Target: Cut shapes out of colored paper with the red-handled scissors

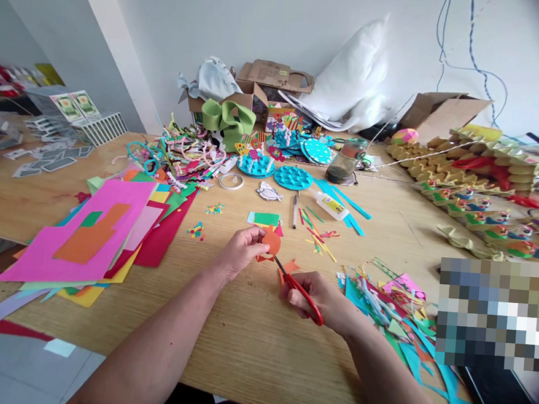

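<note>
Your wooden table (241,348) spreads around the white glue bottle (331,205), which lies on its side. Far left of that bottle you have a pile of coloured sheets (127,217); to its right and nearer you, a heap of paper scraps (395,312). Your right hand (311,297), on your side of the bottle, is wrapped around the red-handled scissors (294,282). Your left hand (244,252), nearer you and left of the bottle, pinches the orange cutout (272,243) between thumb and fingers; the scissor tips are at its lower edge. Just left of the bottle lies a pen (295,211); farther left, small confetti dots (196,231).
</note>
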Demonstrator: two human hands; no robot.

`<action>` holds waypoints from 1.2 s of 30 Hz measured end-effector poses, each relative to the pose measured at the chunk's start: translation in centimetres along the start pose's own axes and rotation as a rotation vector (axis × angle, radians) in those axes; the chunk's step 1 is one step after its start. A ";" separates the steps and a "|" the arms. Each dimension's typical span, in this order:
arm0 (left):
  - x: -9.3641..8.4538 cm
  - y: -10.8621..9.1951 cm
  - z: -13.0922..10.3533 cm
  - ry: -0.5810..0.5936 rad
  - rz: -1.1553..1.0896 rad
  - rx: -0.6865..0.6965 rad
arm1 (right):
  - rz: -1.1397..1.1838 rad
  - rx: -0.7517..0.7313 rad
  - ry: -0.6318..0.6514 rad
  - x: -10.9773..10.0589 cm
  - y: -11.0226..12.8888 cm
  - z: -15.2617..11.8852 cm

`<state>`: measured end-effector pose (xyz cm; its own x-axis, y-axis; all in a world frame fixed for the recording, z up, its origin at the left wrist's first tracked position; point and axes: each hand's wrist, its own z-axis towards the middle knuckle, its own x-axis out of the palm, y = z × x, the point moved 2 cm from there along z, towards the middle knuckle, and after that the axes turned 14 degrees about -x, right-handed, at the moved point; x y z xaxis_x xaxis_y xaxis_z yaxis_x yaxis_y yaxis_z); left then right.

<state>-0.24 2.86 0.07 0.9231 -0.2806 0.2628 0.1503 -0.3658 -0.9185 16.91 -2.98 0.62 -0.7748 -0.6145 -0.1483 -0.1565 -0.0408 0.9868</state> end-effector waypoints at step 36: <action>-0.1 0.5 -0.2 0.050 0.016 -0.186 | -0.096 0.043 0.076 -0.2 -0.9 -0.1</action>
<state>-0.29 2.52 -0.35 0.9053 -0.3300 0.2675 0.0638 -0.5171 -0.8535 17.30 -2.87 -0.25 -0.7064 -0.6676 -0.2352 -0.2550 -0.0700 0.9644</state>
